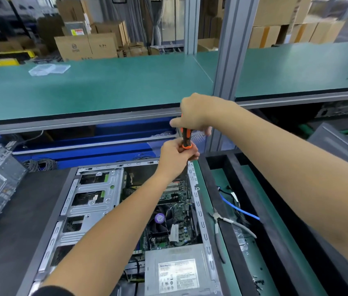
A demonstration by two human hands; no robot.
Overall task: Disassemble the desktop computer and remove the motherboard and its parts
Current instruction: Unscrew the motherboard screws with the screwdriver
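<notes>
Green raised shelf [109, 86] at 12 o'clock, a clear plastic tray [49, 69] set on it at 10 o'clock. Cardboard boxes [87, 47] stacked beyond. Pliers [219, 226] laid at 4 o'clock beside a blue cable [240, 208]. Loose screws [258, 284] scattered at 5 o'clock.

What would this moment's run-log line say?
left hand: steadies screwdriver | right hand: grips handle | case: open | motherboard: still inside

- computer case [92, 212]: bare stamped sheet metal, dull silver sheen;
- power supply [181, 272], at the case's near end: matt grey metal, paper label;
- screwdriver [186, 138], above the case's far edge: glossy orange plastic with black rubbery grip;
- bench mat [104, 86], beyond the case: smooth matt green
</notes>
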